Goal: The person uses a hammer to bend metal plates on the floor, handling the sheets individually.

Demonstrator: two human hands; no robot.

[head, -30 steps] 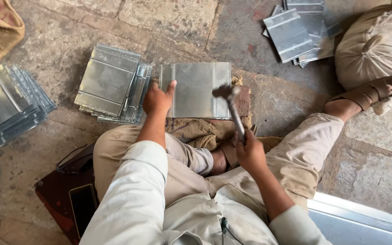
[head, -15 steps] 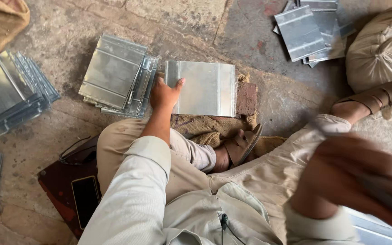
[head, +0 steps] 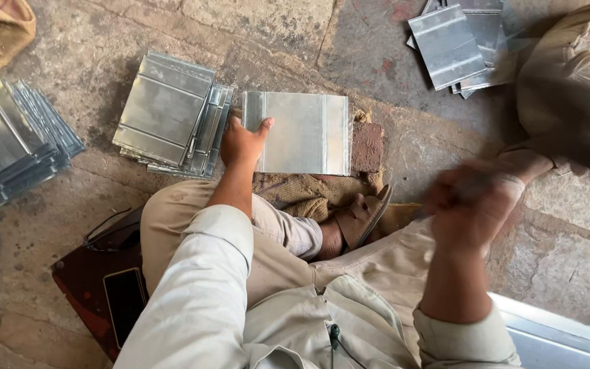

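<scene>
L hand [head: 244, 145] lies flat, pinning the metal sheet [head: 305, 133] at 12 o'clock on the brick [head: 367, 147], w/ R hand [head: 476, 205] blurred at 3 o'clock, grip unclear; looks mid-hammering, next blow needs sheet kept steady.

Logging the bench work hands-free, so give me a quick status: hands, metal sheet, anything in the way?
Left hand pressing the metal sheet flat on the brick block. Right hand raised, blurred; grip unreadable. Stack of sheets close by the left hand.
</scene>
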